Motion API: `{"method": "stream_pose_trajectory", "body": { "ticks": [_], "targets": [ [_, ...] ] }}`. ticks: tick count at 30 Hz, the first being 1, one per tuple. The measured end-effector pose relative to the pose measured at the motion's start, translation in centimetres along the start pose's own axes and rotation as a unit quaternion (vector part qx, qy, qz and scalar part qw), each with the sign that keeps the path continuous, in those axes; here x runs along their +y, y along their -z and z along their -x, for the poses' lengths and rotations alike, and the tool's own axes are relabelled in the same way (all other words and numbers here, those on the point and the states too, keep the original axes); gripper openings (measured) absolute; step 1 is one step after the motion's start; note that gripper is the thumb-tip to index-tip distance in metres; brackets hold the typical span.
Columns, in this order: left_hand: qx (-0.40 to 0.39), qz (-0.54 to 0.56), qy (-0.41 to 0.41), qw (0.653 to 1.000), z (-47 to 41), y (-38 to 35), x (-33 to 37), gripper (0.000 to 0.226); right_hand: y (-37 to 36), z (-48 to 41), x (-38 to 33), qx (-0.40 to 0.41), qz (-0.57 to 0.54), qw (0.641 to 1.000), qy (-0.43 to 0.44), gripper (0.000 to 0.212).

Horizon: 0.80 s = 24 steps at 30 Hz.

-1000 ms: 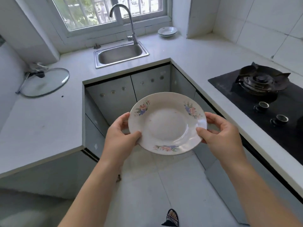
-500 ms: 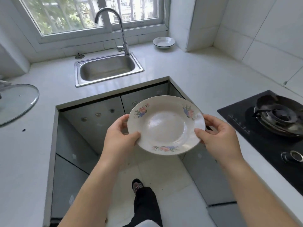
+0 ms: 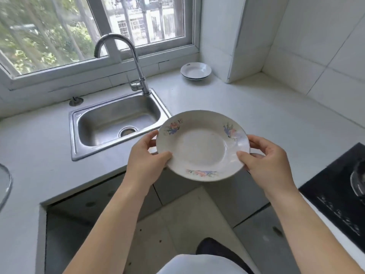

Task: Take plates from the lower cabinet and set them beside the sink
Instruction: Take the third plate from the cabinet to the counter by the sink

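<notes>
A white plate with flower prints [image 3: 201,145] is held level above the counter's front edge, just right of the steel sink [image 3: 118,123]. My left hand [image 3: 147,158] grips its left rim, thumb on top. My right hand [image 3: 265,158] grips the right rim the same way. A small stack of white plates [image 3: 195,71] sits on the counter at the back, right of the tap [image 3: 130,62]. Grey lower cabinet doors [image 3: 173,186] show below the counter, all closed.
The white counter [image 3: 246,111] wraps round in a U. A black gas hob [image 3: 339,198] lies at the right edge. A glass lid [image 3: 5,184] shows at the far left. A window runs behind the sink.
I have come closer to the sink. The plate, still held in both hands, has moved forward from above the floor to over the counter edge beside the sink.
</notes>
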<state>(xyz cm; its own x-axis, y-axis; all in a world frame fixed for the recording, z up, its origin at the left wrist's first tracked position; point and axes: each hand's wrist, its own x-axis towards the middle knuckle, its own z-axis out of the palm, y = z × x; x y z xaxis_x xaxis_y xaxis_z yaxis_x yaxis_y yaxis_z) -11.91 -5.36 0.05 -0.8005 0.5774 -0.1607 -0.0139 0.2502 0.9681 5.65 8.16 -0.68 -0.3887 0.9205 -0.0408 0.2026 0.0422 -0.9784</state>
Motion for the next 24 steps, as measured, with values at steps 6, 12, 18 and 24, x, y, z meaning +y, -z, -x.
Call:
{"method": "stream_pose_trajectory", "body": {
  "ticks": [6,12,18,24],
  "targets": [
    [-0.002,-0.016,-0.015,1.000,-9.3,-0.4,1.5,0.058,-4.2,-8.9,-0.8,-0.015,0.001,1.000,-0.010,0.033],
    [0.015,-0.033,-0.040,0.999,-20.8,-2.3,4.3,0.045,-8.9,-21.2,-1.8,-0.033,-0.016,0.999,-0.004,0.034],
    [0.004,-0.072,-0.043,0.996,-32.1,-6.0,7.0,0.050,-10.9,-33.2,-2.8,-0.042,0.003,0.999,-0.005,0.038],
    [-0.023,-0.116,-0.047,0.992,-39.9,-10.0,8.5,0.051,-11.6,-41.8,-2.2,-0.039,0.045,0.998,-0.018,0.039]
  ]
}}
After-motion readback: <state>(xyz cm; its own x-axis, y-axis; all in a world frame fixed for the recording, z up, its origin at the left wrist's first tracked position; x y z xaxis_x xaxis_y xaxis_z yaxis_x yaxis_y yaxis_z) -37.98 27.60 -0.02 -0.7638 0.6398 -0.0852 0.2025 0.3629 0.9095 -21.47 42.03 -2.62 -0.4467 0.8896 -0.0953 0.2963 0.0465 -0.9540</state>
